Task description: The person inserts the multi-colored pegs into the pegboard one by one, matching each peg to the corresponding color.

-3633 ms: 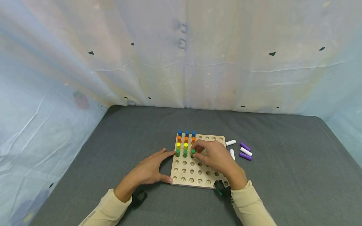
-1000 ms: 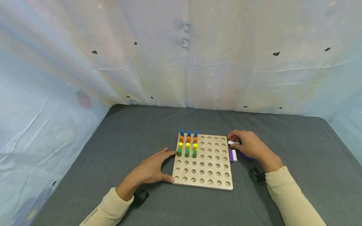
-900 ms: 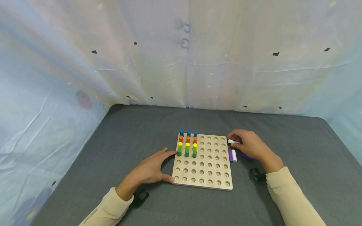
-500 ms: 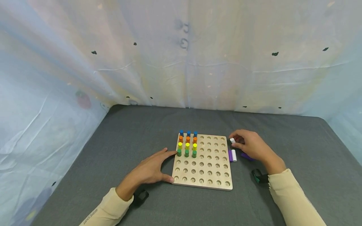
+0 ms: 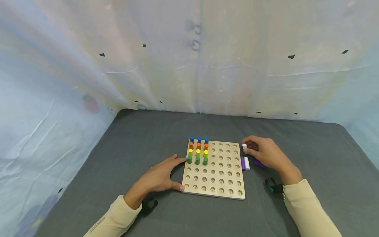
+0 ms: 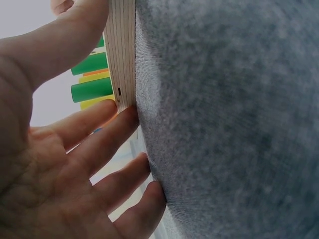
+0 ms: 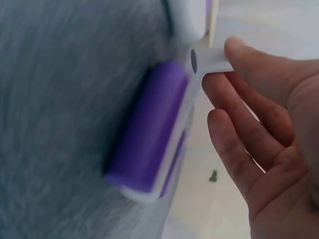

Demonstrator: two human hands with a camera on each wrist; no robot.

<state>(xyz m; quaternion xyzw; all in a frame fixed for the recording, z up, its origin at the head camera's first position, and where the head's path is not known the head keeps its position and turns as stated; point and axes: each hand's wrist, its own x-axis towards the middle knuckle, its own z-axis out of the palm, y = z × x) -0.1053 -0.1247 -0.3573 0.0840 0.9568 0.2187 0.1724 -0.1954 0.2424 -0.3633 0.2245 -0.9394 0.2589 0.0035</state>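
A square wooden pegboard (image 5: pixel 213 195) lies on the grey cloth, with rows of blue pegs (image 5: pixel 199 140), orange pegs (image 5: pixel 198 145), yellow pegs (image 5: pixel 198 152) and green pegs (image 5: pixel 197 160) standing in its left holes. My left hand (image 5: pixel 158 176) rests at the board's left edge, thumb near the front corner and fingers spread; the left wrist view has its fingertips against the plywood side (image 6: pixel 122 59). Just beyond the right edge, my right hand (image 5: pixel 267 153) pinches a white peg (image 5: pixel 244 146) upright between thumb and fingers. In the right wrist view its end (image 7: pixel 194 60) faces the cloth.
Beside the board's right edge lie a purple peg (image 5: pixel 243 164) and a white peg (image 5: pixel 247 163). Another purple peg (image 5: pixel 260 164) lies partly under the right hand; the right wrist view has a purple peg (image 7: pixel 149 129) with more behind it. A pale curtain (image 5: pixel 219 65) hangs behind the table.
My right hand has left the green and yellow pegs, moved right, picked up a white peg from the cloth and tipped it upright. The left hand has stayed at the board's edge.
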